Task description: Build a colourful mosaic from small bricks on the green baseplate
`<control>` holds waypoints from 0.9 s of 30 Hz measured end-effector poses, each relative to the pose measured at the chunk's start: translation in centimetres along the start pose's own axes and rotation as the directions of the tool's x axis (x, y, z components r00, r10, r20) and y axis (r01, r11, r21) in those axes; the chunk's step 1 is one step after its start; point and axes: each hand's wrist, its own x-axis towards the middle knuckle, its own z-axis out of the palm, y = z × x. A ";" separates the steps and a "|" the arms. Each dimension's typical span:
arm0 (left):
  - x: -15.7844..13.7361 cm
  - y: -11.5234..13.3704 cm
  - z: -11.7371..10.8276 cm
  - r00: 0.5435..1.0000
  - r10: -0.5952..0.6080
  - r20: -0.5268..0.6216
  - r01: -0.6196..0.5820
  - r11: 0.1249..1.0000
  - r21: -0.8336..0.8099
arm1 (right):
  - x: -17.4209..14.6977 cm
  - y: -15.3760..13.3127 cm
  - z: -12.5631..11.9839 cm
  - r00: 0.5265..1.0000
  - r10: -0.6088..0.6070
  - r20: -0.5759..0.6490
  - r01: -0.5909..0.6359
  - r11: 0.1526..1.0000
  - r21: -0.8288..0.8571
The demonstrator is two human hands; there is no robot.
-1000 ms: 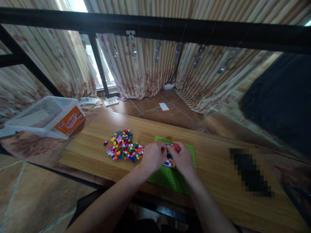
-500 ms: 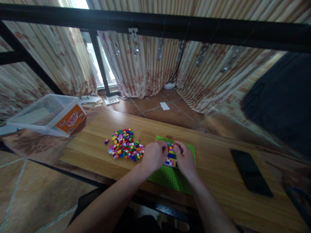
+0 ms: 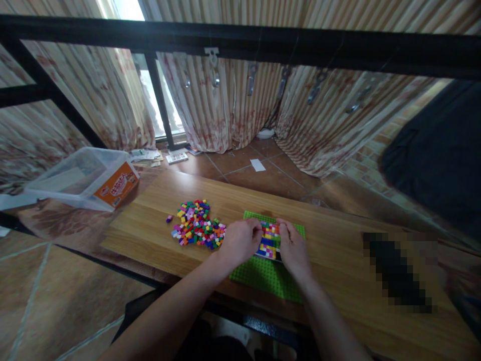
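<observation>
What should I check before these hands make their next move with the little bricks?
1. Left hand at the multicoloured brick block's left side: ok.
2. Right hand at its right side: ok.
3. Small brick in the left hand's grasp: cannot tell.
4. Block attached to the green studded baseplate: cannot tell.
5. Loose brick pile within reach: looks ok, beside the left hand.
6. All loose bricks gathered: not ok, a single brick lies apart, left of the pile.

we see our left hand and right hand bare, with the bare left forearm toward seven o'clock and right forearm toward five, each tapering handward. at six o'clock, our dark clothing blurs into shadow.
</observation>
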 end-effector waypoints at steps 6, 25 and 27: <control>0.0 0.3 0.1 1.000 -0.019 0.020 0.019 0.999 0.029 | -0.3 -0.2 0.3 0.999 -0.016 -0.032 0.015 1.000 -0.020; 1.0 -5.2 -6.2 0.915 -0.396 0.073 0.293 0.779 0.554 | 0.4 -0.7 0.2 0.999 0.050 0.004 -0.050 0.996 -0.070; 1.1 -5.1 -6.0 0.911 -0.405 0.077 0.295 0.772 0.564 | 0.4 -0.8 0.1 0.998 0.058 0.011 -0.057 0.996 -0.075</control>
